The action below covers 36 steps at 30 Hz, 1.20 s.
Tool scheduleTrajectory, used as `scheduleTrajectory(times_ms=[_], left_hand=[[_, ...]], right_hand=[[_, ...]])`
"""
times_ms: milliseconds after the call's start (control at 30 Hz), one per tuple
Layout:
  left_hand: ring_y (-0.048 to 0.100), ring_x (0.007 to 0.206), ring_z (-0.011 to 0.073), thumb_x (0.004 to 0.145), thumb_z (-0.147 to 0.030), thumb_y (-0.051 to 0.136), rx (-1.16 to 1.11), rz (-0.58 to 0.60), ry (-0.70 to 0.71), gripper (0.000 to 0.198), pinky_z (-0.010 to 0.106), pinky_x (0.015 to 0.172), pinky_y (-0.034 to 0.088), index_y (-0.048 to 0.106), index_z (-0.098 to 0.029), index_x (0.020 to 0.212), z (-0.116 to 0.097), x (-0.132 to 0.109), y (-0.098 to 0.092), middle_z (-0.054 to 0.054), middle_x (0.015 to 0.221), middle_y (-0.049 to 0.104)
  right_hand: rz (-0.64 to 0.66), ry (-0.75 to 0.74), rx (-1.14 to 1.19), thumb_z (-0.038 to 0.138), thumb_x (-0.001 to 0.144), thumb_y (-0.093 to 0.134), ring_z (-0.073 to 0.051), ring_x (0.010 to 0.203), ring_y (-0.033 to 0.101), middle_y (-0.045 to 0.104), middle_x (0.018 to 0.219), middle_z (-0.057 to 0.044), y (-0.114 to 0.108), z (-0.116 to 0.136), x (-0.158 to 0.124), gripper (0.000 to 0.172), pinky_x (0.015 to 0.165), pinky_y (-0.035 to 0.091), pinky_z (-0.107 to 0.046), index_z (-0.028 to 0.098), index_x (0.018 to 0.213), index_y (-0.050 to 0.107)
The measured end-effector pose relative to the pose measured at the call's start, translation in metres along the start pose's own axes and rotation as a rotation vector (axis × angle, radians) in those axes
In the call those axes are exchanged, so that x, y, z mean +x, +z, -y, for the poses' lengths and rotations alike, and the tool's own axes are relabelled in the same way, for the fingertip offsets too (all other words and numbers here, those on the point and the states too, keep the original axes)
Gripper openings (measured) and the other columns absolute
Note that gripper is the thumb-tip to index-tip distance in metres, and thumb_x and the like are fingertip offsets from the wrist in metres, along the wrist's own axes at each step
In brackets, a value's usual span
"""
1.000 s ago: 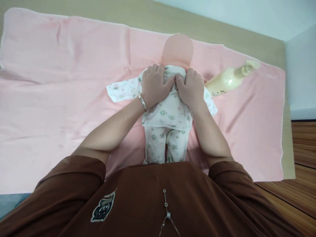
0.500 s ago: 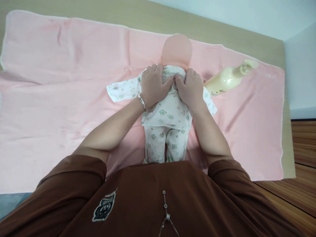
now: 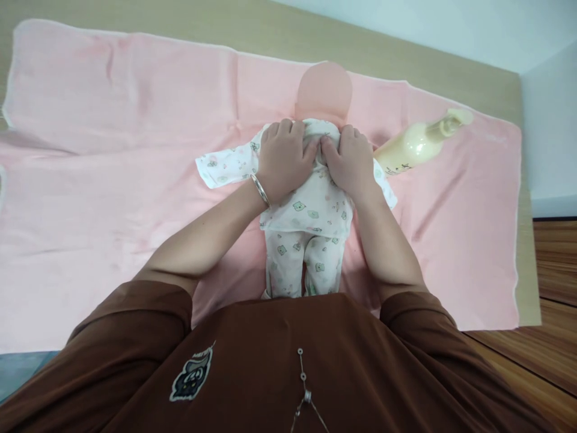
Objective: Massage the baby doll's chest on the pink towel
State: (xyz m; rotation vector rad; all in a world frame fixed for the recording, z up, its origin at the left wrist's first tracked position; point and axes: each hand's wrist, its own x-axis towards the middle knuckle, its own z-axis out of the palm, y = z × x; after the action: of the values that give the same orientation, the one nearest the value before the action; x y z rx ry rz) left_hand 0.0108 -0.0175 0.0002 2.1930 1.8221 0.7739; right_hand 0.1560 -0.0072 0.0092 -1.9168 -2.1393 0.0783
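A baby doll point(image 3: 306, 210) in a white printed top and matching trousers lies lengthwise in front of me, its smooth head point(image 3: 324, 90) at the far end. My left hand point(image 3: 283, 157), below a silver bangle point(image 3: 260, 191), is wrapped over one side of the doll's upper body. On the other side my right hand point(image 3: 353, 157) grips it the same way. Both thumbs point inward and almost meet at the middle below the neck. The fingertips curl over the shoulders and are partly hidden. One sleeve point(image 3: 228, 165) stretches out to the left.
A pale yellow pump bottle point(image 3: 410, 147) lies tilted just right of the doll, near my right hand. Beneath everything spreads a wrinkled pink cloth point(image 3: 148, 150) on a wooden table point(image 3: 406, 57). A white wall point(image 3: 547, 126) stands beyond the right edge.
The fingers of my left hand have shifted very slightly to the right on the doll. Its pose and the bottle stay as they were.
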Motion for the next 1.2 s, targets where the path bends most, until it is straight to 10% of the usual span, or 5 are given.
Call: scheduleTrajectory(times_ms=[233, 533, 867, 1200], left_hand=[[0.039, 0.117, 0.0273, 0.089, -0.019, 0.043, -0.034, 0.026, 0.165, 0.028, 0.041, 0.102, 0.03, 0.046, -0.019, 0.116, -0.017, -0.014, -0.016, 0.008, 0.118, 0.046], [0.039, 0.115, 0.0289, 0.088, -0.049, 0.03, -0.227, 0.141, -0.011, 0.036, 0.049, 0.098, 0.027, 0.052, -0.026, 0.104, 0.022, 0.016, 0.007, 0.006, 0.11, 0.055], [0.034, 0.12, 0.0266, 0.089, -0.029, 0.034, -0.163, 0.11, 0.192, 0.036, 0.041, 0.107, 0.026, 0.047, -0.019, 0.121, -0.017, -0.012, -0.021, 0.008, 0.125, 0.044], [0.037, 0.114, 0.0286, 0.085, -0.052, 0.03, -0.226, 0.164, -0.045, 0.045, 0.047, 0.101, 0.023, 0.046, -0.026, 0.118, 0.016, 0.014, 0.002, 0.006, 0.117, 0.05]], right_hand=[[0.107, -0.135, -0.04, 0.049, 0.098, 0.02, -0.029, 0.097, 0.053, 0.055, 0.096, -0.012, -0.019, -0.002, -0.007, 0.046, 0.083, 0.043, -0.044, 0.014, 0.097, 0.05], [0.097, -0.164, -0.065, 0.027, 0.095, 0.032, -0.032, 0.116, 0.043, 0.052, 0.116, -0.016, -0.038, 0.024, -0.032, 0.029, 0.099, 0.036, -0.048, 0.009, 0.111, 0.049], [0.094, -0.052, 0.033, 0.034, 0.094, 0.033, -0.031, 0.117, 0.043, 0.05, 0.12, -0.015, -0.02, 0.006, -0.011, 0.032, 0.099, 0.034, -0.049, 0.011, 0.111, 0.048], [0.117, -0.13, 0.009, 0.027, 0.094, 0.033, -0.032, 0.129, 0.03, 0.037, 0.134, -0.019, -0.032, 0.03, -0.034, 0.041, 0.109, 0.022, -0.049, 0.004, 0.128, 0.035]])
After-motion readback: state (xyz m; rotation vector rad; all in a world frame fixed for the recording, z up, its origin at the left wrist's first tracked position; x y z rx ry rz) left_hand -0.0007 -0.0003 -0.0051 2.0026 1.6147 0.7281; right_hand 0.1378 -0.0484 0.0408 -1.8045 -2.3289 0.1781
